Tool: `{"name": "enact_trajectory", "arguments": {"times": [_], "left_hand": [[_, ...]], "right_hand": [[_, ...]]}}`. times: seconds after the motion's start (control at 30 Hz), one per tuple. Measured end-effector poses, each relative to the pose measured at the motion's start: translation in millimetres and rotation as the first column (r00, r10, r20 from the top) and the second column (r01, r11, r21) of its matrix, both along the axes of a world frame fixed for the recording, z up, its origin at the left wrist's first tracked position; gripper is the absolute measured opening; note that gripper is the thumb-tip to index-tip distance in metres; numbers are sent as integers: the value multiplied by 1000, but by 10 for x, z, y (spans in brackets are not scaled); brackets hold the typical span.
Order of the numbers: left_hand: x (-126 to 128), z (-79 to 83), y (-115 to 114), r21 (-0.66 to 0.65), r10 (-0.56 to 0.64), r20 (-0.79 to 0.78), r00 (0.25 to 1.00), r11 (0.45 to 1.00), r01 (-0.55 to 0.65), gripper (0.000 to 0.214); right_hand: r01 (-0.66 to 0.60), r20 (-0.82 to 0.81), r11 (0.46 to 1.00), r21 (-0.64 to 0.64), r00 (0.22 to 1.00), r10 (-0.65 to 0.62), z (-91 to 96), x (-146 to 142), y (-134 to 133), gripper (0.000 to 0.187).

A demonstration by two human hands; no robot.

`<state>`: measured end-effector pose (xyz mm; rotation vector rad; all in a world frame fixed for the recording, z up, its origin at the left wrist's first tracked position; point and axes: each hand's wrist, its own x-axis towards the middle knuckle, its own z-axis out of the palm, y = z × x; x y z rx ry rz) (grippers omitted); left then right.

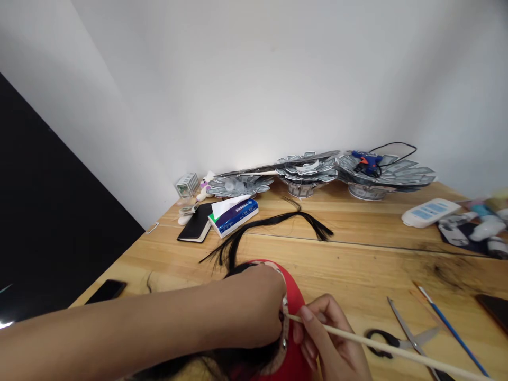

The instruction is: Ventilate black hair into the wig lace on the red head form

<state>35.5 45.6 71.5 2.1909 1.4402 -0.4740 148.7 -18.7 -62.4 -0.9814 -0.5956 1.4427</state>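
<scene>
A rounded red form [294, 288] with a pale, pinned edge band [284, 338] and black hair [242, 362] stands at the table's near side. My left hand [260, 301] lies across its top, fingers curled down by the band; what they pinch is hidden. My right hand [329, 338] is closed on a thin wooden stick [373, 341], thumb on top. The stick's tip meets the band close to my left fingers. Behind the form, a long black hair strand [273, 219] is spread on the table.
Right of my hands lie scissors [383, 341], a long metal tool [405, 320] and a blue paintbrush [452, 328]. Farther back are a tissue pack [238, 217], a black notebook [197, 222], grey layered paper models [305, 172] and a blue glue gun [367, 161]. A phone [106, 291] lies left.
</scene>
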Motion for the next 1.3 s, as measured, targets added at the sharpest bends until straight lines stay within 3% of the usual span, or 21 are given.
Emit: {"name": "enact_trajectory", "arguments": {"times": [0.1, 0.4, 0.57, 0.7, 0.93, 1.3], "left_hand": [[-8, -23, -8, 13, -18, -7, 1000, 1000, 18, 15], [-108, -125, -88, 51, 29, 23, 999, 998, -30, 16], [-120, -95, -41, 32, 5, 52, 999, 999, -7, 16], [-127, -92, -30, 35, -22, 62, 998, 999, 20, 20], [-59, -149, -74, 123, -41, 17, 999, 992, 39, 21], [26, -65, -121, 89, -17, -45, 999, 996, 21, 20]], "right_hand": [[-31, -50, 999, 13, 998, 31, -14, 12, 9, 36], [21, 31, 1000, -13, 999, -21, 34, -1, 16, 44], [-42, 73, 999, 20, 997, 40, -14, 35, 29, 44], [-10, 45, 999, 38, 999, 8, -12, 6, 16, 43], [-13, 11, 998, 63, 1000, 12, 9, -1, 43, 41], [-58, -7, 997, 60, 998, 59, -45, 49, 71, 41]]}}
